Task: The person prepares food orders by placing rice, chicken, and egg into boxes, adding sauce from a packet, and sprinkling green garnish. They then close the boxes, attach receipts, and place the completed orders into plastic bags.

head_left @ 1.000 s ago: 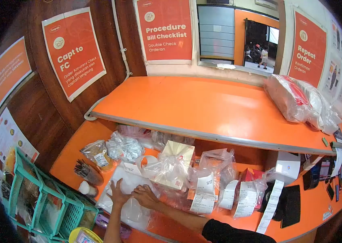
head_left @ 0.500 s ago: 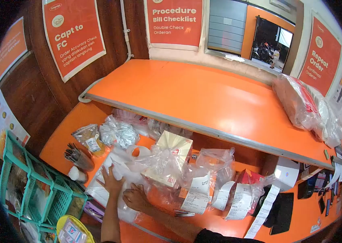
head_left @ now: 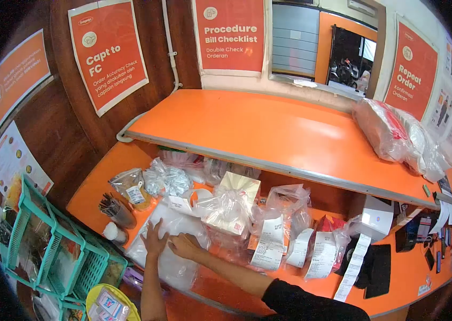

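Note:
A flat stack of clear plastic bags (head_left: 180,273) lies on the orange counter before me. My left hand (head_left: 154,239) rests on the stack's left part, open with its fingers spread. Close to its right, my right hand (head_left: 185,246) is closed, its curled fingers pinching at the top plastic bag; the fingertips are partly hidden. Just beyond the stack, a cream box (head_left: 241,206) stands inside a clear plastic bag, and a white paper roll (head_left: 200,197) sits beside it.
Bagged orders with receipts (head_left: 267,243) line the counter to the right. A cup of dark sticks (head_left: 119,211) and a green basket rack (head_left: 65,246) are at left. The raised orange shelf (head_left: 258,128) runs along the back, with a filled plastic bag (head_left: 391,134) at its right end.
The right hand has shifted slightly up and stays beside the left. The plastic under the hands now looks flatter. The whole view has shifted a little.

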